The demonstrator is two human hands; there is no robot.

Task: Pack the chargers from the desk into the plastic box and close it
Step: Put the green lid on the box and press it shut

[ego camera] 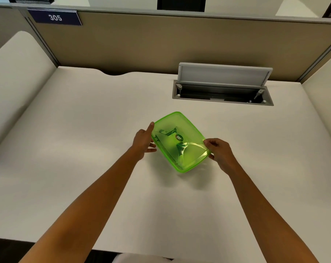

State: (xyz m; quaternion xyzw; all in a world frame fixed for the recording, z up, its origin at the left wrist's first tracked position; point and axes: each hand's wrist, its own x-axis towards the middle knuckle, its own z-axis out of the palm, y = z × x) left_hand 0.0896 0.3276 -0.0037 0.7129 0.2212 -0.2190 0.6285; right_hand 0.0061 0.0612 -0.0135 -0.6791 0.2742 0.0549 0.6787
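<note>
The lid (179,141) is being seated on the box, pinched by the right hand (218,151) and steadied by the open left hand (143,141); its edges likely need pressing next.

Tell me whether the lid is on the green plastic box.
On: the translucent green lid covers the box, both hands at its edges. Whether it is snapped shut, cannot tell.
</note>
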